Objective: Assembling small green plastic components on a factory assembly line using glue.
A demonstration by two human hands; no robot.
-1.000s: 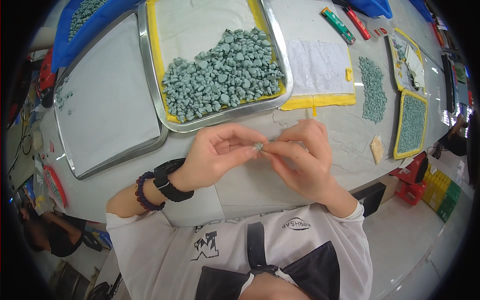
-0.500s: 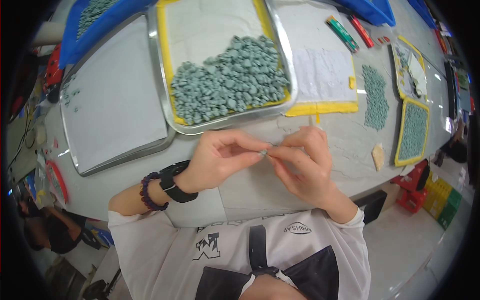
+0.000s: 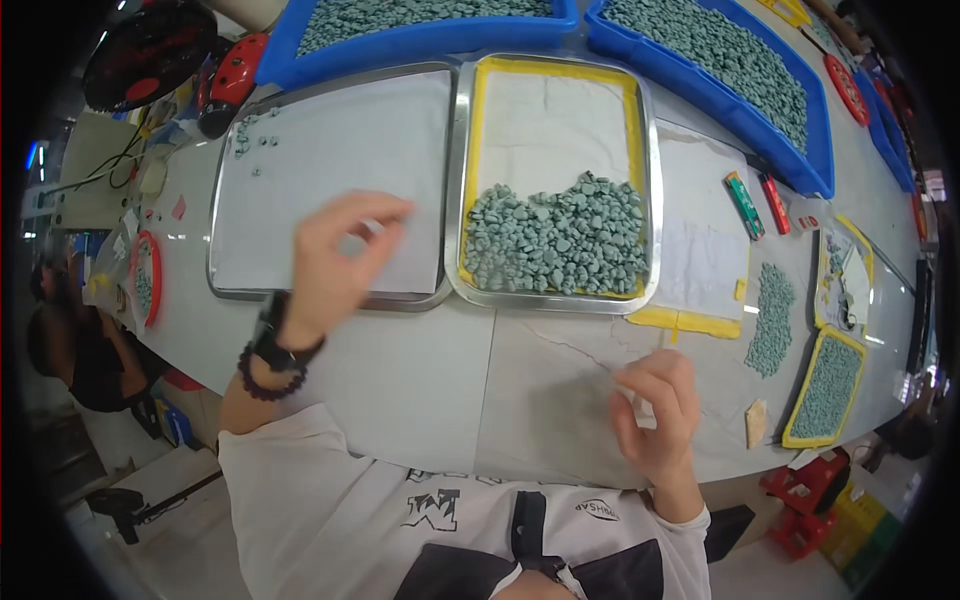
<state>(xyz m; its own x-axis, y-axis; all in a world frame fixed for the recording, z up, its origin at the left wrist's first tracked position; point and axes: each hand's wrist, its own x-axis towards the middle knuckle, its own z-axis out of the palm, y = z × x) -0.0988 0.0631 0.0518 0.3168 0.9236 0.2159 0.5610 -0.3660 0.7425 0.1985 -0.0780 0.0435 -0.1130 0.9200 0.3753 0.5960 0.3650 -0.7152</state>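
Observation:
My left hand [image 3: 345, 250], smeared by motion, hovers over the lower right part of a tray lined with white paper [image 3: 330, 160]. Its thumb and index tips come together in a pinch; what lies between them, if anything, cannot be made out. A few small green stones [image 3: 243, 140] rest at that tray's far left corner. My right hand [image 3: 660, 410] is above the table on the right, fingers loosely curled, thumb apart from the index, nothing visible in it. Between and beyond my hands, a metal tray [image 3: 655, 200] with a yellow-edged white lining bears a heap of green stones [image 3: 560, 240].
Blue bins [image 3: 825, 160] of green stones stand at the back. To the right lie a yellow-edged white sheet [image 3: 700, 265], a green box [image 3: 743, 205], a red box [image 3: 775, 203], loose stones [image 3: 770, 320] and a yellow-rimmed tray [image 3: 785, 440]. A red round tray [image 3: 155, 280] is far left.
My hands, together at a small green stone before, have parted. The left moved left over the paper-lined tray; the right drew back toward me. The view has shifted too, showing more of the back bins.

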